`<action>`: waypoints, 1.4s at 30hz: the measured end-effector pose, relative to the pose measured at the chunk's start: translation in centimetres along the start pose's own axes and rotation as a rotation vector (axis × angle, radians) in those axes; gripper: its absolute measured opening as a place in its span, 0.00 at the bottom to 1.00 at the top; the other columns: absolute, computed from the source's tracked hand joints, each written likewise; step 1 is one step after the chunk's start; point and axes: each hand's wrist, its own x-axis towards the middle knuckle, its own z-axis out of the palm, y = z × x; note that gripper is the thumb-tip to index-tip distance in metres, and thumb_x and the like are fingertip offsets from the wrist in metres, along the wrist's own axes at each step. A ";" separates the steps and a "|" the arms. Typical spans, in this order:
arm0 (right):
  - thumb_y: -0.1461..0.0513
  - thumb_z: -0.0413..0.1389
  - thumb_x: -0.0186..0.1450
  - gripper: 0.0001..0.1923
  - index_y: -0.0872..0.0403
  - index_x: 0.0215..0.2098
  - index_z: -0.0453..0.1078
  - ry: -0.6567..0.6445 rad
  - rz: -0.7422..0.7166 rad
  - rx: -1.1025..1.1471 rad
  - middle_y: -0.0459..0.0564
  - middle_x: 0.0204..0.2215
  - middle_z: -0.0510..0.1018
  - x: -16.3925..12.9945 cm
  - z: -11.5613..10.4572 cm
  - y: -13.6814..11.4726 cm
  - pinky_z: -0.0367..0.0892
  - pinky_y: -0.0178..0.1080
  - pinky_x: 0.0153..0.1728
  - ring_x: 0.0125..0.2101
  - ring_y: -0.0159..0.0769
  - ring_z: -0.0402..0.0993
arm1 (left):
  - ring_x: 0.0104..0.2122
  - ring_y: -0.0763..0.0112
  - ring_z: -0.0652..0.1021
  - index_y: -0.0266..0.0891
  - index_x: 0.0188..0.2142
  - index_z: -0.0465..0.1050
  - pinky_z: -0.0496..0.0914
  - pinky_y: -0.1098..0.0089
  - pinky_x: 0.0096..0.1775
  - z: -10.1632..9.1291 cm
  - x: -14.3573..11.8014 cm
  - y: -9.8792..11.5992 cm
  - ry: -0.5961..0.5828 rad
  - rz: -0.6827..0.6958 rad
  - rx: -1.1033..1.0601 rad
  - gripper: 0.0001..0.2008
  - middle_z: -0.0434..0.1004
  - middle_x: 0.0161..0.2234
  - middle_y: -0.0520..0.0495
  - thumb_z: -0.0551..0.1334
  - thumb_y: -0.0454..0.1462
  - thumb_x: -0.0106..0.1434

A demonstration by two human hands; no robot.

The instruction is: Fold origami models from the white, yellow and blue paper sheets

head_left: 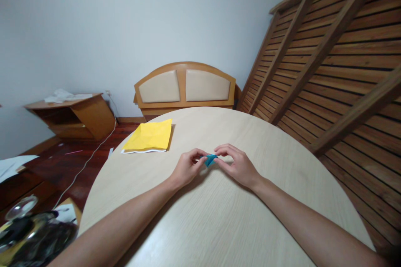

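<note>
A small piece of folded blue paper (210, 159) is held just above the middle of the round table (238, 212). My left hand (189, 167) pinches its left side between thumb and fingers. On the other side, my right hand (237, 164) has thumb and forefinger closed at the paper's right corner, with the other fingers curled behind. The fingertips hide parts of the paper, so its exact folded shape cannot be made out. Beyond my left hand lies a flat stack of yellow paper (150, 135) with a white edge underneath.
Behind the table stands a wooden headboard (182, 85) with two cream panels. Slatted wooden boards (328, 62) lean on the right. To the left are a low cabinet (90, 119), a white cable (90, 162) on the floor and a dark plastic bag (46, 238).
</note>
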 end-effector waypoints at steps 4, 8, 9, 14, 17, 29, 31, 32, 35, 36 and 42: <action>0.63 0.60 0.67 0.02 0.50 0.38 0.73 0.005 -0.020 -0.042 0.51 0.41 0.79 0.0 -0.2 0.0 0.72 0.44 0.45 0.43 0.40 0.77 | 0.38 0.65 0.82 0.34 0.42 0.78 0.76 0.66 0.41 0.1 -0.1 -0.1 -0.008 0.012 -0.029 0.12 0.83 0.41 0.40 0.63 0.42 0.67; 0.65 0.60 0.67 0.03 0.49 0.38 0.75 -0.004 -0.054 -0.075 0.50 0.41 0.80 -0.1 -0.3 -0.1 0.72 0.42 0.44 0.41 0.39 0.78 | 0.41 0.64 0.82 0.35 0.42 0.78 0.77 0.65 0.42 0.1 -0.1 -0.3 -0.012 0.026 -0.024 0.11 0.83 0.43 0.38 0.63 0.40 0.67; 0.65 0.60 0.67 0.04 0.49 0.38 0.75 -0.012 -0.066 -0.085 0.49 0.40 0.80 -0.1 -0.3 -0.1 0.72 0.42 0.43 0.41 0.38 0.78 | 0.41 0.64 0.82 0.35 0.42 0.78 0.77 0.66 0.41 0.1 -0.1 -0.4 -0.018 0.031 -0.017 0.11 0.83 0.44 0.38 0.62 0.40 0.67; 0.66 0.59 0.67 0.05 0.50 0.38 0.76 -0.028 -0.122 -0.134 0.50 0.40 0.80 -0.1 -0.4 -0.1 0.73 0.41 0.41 0.39 0.37 0.78 | 0.44 0.64 0.81 0.36 0.40 0.78 0.76 0.69 0.38 -0.1 -0.2 -0.5 -0.045 0.069 0.022 0.08 0.82 0.46 0.39 0.61 0.37 0.67; 0.65 0.59 0.67 0.05 0.50 0.38 0.77 -0.042 -0.154 -0.161 0.50 0.39 0.81 0.0 -0.5 -0.1 0.73 0.41 0.41 0.39 0.38 0.78 | 0.45 0.64 0.81 0.37 0.40 0.79 0.76 0.69 0.38 -0.2 -0.3 -0.4 -0.056 0.070 0.049 0.08 0.82 0.46 0.40 0.60 0.35 0.67; 0.57 0.61 0.68 0.06 0.51 0.38 0.78 -0.069 -0.034 0.004 0.48 0.33 0.84 -0.2 0.2 0.0 0.73 0.38 0.37 0.33 0.37 0.80 | 0.36 0.70 0.77 0.38 0.40 0.76 0.74 0.74 0.33 -0.1 -0.3 0.2 -0.103 0.135 0.269 0.06 0.77 0.37 0.46 0.61 0.37 0.69; 0.56 0.61 0.67 0.08 0.51 0.36 0.78 -0.061 -0.010 0.008 0.48 0.32 0.83 -0.2 0.3 0.0 0.73 0.38 0.36 0.32 0.37 0.80 | 0.37 0.69 0.77 0.38 0.41 0.76 0.75 0.73 0.33 -0.1 -0.4 0.3 -0.097 0.147 0.285 0.06 0.77 0.38 0.46 0.60 0.37 0.69; 0.55 0.61 0.67 0.09 0.51 0.35 0.77 -0.063 -0.008 0.010 0.48 0.31 0.83 -0.3 0.3 0.0 0.73 0.38 0.35 0.32 0.36 0.80 | 0.37 0.69 0.78 0.39 0.41 0.76 0.75 0.72 0.34 -0.1 -0.4 0.3 -0.092 0.152 0.292 0.07 0.77 0.39 0.45 0.60 0.37 0.69; 0.55 0.60 0.68 0.10 0.52 0.35 0.77 -0.073 -0.003 0.021 0.48 0.31 0.83 -0.2 0.2 0.0 0.73 0.37 0.34 0.31 0.36 0.80 | 0.39 0.67 0.79 0.40 0.41 0.77 0.76 0.66 0.42 -0.1 -0.3 0.2 -0.074 0.182 0.337 0.07 0.79 0.39 0.46 0.60 0.36 0.70; 0.55 0.60 0.68 0.10 0.52 0.34 0.77 -0.076 0.002 0.025 0.48 0.31 0.83 -0.2 0.2 0.0 0.73 0.37 0.34 0.31 0.36 0.80 | 0.41 0.66 0.79 0.40 0.41 0.77 0.75 0.63 0.46 -0.1 -0.3 0.2 -0.070 0.202 0.367 0.06 0.80 0.38 0.46 0.60 0.36 0.70; 0.57 0.61 0.67 0.07 0.51 0.34 0.78 -0.080 0.041 0.042 0.47 0.31 0.83 -0.2 0.0 -0.1 0.73 0.37 0.33 0.31 0.36 0.80 | 0.40 0.62 0.76 0.42 0.40 0.80 0.72 0.62 0.42 -0.3 -0.3 0.2 -0.035 0.265 0.544 0.06 0.81 0.36 0.45 0.63 0.38 0.69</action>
